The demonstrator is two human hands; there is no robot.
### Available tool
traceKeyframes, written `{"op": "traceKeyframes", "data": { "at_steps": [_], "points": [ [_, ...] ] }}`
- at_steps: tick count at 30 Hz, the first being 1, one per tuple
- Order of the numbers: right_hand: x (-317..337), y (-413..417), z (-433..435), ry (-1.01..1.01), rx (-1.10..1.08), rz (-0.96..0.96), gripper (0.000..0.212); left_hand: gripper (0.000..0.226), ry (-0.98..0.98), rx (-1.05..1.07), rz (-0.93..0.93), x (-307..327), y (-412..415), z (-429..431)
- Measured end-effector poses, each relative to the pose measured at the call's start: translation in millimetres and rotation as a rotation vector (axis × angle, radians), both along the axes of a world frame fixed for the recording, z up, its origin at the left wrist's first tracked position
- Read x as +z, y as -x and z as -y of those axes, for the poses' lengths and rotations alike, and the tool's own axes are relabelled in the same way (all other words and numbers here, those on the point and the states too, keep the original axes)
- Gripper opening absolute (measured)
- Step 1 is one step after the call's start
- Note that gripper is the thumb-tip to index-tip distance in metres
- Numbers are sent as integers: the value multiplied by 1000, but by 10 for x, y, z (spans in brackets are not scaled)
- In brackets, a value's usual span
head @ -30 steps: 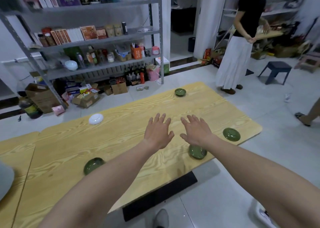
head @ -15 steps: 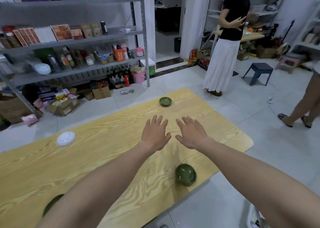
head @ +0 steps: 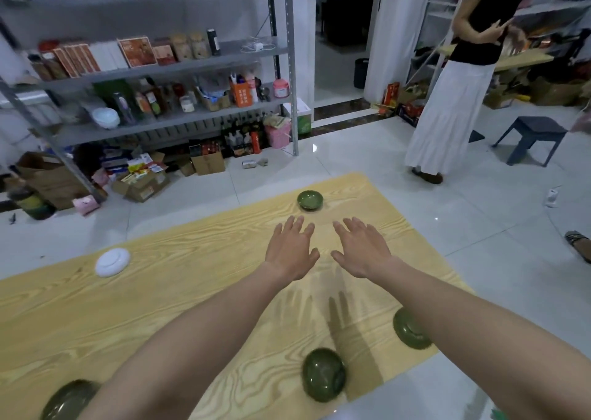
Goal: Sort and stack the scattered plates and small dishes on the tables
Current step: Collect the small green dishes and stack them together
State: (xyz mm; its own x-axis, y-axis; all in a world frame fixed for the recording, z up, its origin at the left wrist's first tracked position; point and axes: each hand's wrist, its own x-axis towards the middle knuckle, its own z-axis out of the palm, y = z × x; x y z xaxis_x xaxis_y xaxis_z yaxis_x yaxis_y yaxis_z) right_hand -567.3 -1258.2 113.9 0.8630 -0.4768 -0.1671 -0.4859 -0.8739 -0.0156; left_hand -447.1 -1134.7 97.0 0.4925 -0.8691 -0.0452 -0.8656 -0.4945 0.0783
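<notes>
Neither grip holds anything: left hand (head: pixel 292 253) and right hand (head: pixel 361 250) hover flat, fingers spread, over the surface (head: pixel 192 291). Far dish (head: pixel 310 200) sits just beyond the hands. White dish (head: pixel 112 262) lies left; near dish (head: pixel 323 374) and right dish (head: pixel 411 333) sit by the front edge. Probably glazed ceramic: stiff, slick, chippable; take by the rim. Labels on the shelf (head: pixel 179 68) are unreadable.

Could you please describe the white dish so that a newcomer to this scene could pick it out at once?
Start at the long pale wooden table, and follow its far edge towards the metal shelving. The white dish lies there, well left of the left hand. It is the only white piece; the other dishes on the table are dark green.
</notes>
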Motion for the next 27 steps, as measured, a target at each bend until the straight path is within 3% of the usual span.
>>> {"op": "traceKeyframes", "data": {
  "at_steps": [27],
  "points": [
    [-779,-832,892,-197,-86,7,65,62,-46,68,-116,-827,-1010,1185]
  ]
}}
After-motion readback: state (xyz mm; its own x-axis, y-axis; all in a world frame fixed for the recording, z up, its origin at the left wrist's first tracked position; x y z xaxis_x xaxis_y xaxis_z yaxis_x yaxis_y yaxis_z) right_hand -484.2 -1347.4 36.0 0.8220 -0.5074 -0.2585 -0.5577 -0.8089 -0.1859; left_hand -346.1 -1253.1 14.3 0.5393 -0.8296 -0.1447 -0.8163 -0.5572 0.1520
